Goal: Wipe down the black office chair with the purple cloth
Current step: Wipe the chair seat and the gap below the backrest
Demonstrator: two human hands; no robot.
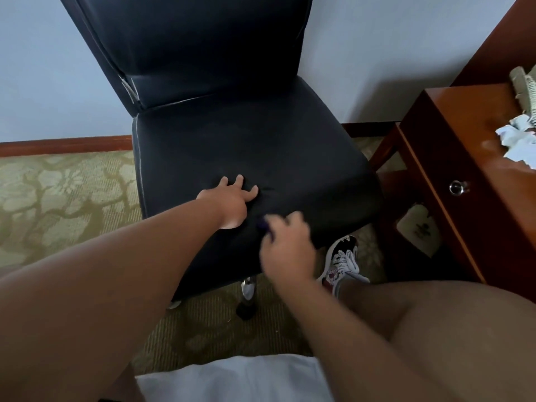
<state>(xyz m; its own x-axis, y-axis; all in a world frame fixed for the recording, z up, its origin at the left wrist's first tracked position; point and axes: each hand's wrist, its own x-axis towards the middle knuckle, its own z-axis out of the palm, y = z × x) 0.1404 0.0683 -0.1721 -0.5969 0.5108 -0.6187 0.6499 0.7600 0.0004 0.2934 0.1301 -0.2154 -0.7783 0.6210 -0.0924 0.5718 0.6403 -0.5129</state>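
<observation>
The black office chair [220, 62] is in front of me, and I am working at the front edge of its seat [246, 146]. My left hand [232, 201] lies spread flat on the seat near that edge, fingers pressing into the padding. I reckon it should brace the chair against rolling. My right hand [287, 250], blurred, curls round the purple cloth [264, 227] at the front edge, just beside the left. Only a scrap of purple shows. Overlapping strokes toward the back of the seat would serve best.

Black chair [237, 134]; purple cloth [262, 226] (barely showing); floral olive carpet [63, 192]
</observation>
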